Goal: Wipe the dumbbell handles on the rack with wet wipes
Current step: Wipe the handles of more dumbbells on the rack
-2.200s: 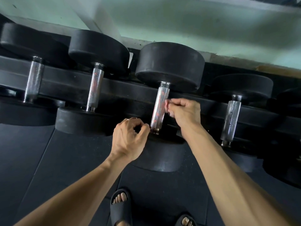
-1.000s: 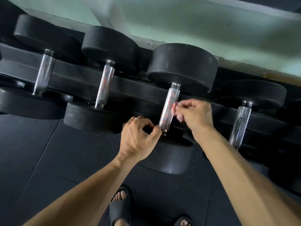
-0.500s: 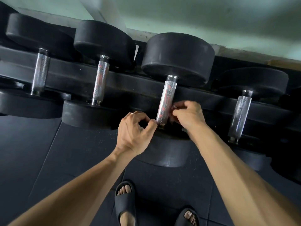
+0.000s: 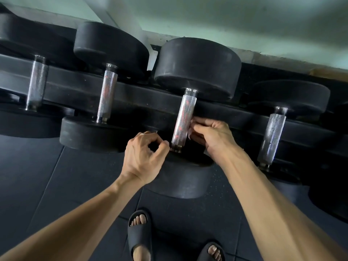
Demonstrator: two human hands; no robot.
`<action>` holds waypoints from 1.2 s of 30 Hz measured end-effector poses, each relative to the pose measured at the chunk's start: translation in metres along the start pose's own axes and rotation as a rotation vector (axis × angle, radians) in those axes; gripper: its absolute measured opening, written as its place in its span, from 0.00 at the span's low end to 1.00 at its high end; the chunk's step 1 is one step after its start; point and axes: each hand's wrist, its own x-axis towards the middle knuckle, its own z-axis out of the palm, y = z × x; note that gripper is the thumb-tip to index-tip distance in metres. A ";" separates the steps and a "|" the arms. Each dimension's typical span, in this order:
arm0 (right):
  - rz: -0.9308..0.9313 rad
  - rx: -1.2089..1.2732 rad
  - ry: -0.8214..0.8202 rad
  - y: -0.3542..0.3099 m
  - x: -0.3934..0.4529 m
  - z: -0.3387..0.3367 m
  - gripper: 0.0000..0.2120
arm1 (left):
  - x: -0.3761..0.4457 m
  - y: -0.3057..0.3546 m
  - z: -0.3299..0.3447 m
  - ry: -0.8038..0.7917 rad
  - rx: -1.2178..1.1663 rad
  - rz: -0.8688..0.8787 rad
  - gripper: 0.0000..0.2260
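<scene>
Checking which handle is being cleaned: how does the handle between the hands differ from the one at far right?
The middle handle shows reddish patches and has fingers against it; the far-right handle looks plain silver and untouched. The middle handle's weights look bigger. Both are knurled metal and rest on the rack.

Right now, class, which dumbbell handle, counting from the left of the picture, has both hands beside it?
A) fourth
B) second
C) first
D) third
D: the left hand and the right hand flank the third handle; the other handles have no hand near them.
</scene>
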 end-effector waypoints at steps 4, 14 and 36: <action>-0.037 0.337 0.153 -0.026 0.021 0.016 0.15 | 0.000 0.001 0.000 -0.007 -0.007 0.006 0.14; 0.063 0.650 0.087 -0.021 0.026 0.010 0.09 | 0.000 0.001 0.000 -0.001 0.008 -0.001 0.18; 0.079 0.541 0.008 -0.012 0.031 0.001 0.08 | 0.001 0.001 -0.001 -0.017 0.014 0.003 0.20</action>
